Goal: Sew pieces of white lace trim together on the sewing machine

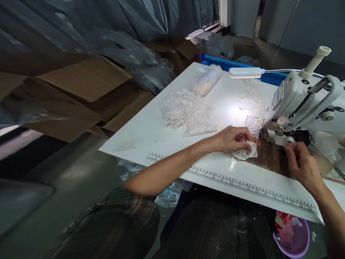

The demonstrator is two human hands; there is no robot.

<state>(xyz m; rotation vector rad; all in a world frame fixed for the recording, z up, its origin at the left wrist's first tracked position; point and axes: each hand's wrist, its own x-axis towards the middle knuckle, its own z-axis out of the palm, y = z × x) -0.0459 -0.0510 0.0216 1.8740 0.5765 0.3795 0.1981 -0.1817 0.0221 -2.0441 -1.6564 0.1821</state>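
Bunched white lace point(246, 151) is pinched in my left hand point(233, 139), just left of the needle area of a white sewing machine point(285, 97). My right hand point(303, 163) is at the right end of the brown plate point(269, 158) below the machine head, its thumb and fingers curled together; anything between them is too small to make out. A strip of lace point(253, 108) lies behind the needle under the lamp light. To the left rests a heap of white lace point(183, 109), with a wrapped pale roll point(208, 80) behind it.
A ruler strip point(231, 183) runs along the front edge of the white table point(140, 138). The lamp point(245, 73) reaches over the table. Cardboard boxes point(86, 79) stand at the left. A purple basket point(304, 237) with scraps sits below the table's right end. Scissors point(339, 172) lie far right.
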